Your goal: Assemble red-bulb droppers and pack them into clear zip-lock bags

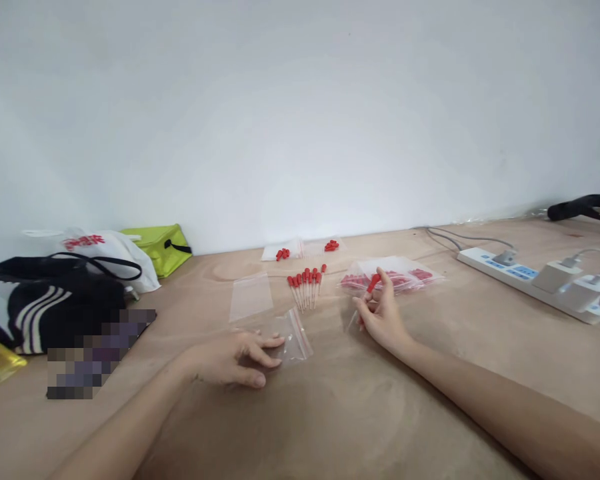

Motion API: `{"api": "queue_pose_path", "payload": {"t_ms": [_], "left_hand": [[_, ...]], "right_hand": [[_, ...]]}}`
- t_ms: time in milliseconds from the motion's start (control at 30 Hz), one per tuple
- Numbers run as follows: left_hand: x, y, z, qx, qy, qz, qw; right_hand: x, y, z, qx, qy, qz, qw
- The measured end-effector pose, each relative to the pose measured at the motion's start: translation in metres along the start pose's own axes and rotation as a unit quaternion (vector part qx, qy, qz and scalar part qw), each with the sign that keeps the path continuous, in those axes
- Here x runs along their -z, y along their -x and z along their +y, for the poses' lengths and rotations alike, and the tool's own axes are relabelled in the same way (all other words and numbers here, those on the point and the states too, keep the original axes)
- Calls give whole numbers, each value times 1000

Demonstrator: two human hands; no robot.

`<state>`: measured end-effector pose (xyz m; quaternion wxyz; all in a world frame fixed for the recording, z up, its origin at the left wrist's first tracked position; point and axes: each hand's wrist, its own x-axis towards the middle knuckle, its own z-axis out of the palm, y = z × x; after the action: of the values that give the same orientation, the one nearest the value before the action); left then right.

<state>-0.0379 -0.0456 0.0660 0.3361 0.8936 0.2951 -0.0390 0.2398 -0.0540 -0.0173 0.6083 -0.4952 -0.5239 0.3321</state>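
My left hand (pixel 243 357) lies with its fingers apart at the left edge of a clear zip bag (pixel 295 339), its fingertips touching the plastic. In my right hand (pixel 377 313) is a dropper with a red bulb (pixel 374 283), its thin clear stem pointing down to the left. Between and beyond the hands, several red-topped droppers (pixel 307 283) lie side by side on the table. Just behind my right hand are clear bags of red pieces (pixel 405 280). A flat clear bag (pixel 251 297) rests left of the row of droppers.
Two small bags with red bulbs (pixel 283 255) (pixel 331 246) lie near the wall. At the left are a black bag (pixel 55 307), a white plastic bag (pixel 130 257), a green bag (pixel 157 250) and a pixelated flat item (pixel 100 357). A power strip (pixel 525 280) with chargers is at the right.
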Motion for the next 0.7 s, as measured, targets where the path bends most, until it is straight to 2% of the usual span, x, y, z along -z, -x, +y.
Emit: {"api": "queue_pose_path", "payload": {"t_ms": [67, 133, 267, 467, 700], "left_hand": [[-12, -14, 1, -10, -32, 17, 999], [-25, -28, 3, -7, -66, 63, 996], [-43, -49, 6, -49, -103, 111, 987], [-46, -57, 7, -62, -107, 105, 987], [-47, -56, 5, -68, -102, 118, 985]], "right_hand": [[12, 5, 0, -14, -24, 20, 999], [19, 5, 2, -28, -39, 40, 998], [22, 0, 7, -45, -80, 52, 994], [13, -5, 8, -35, -118, 78, 989], [8, -3, 7, -42, -157, 68, 984]]}}
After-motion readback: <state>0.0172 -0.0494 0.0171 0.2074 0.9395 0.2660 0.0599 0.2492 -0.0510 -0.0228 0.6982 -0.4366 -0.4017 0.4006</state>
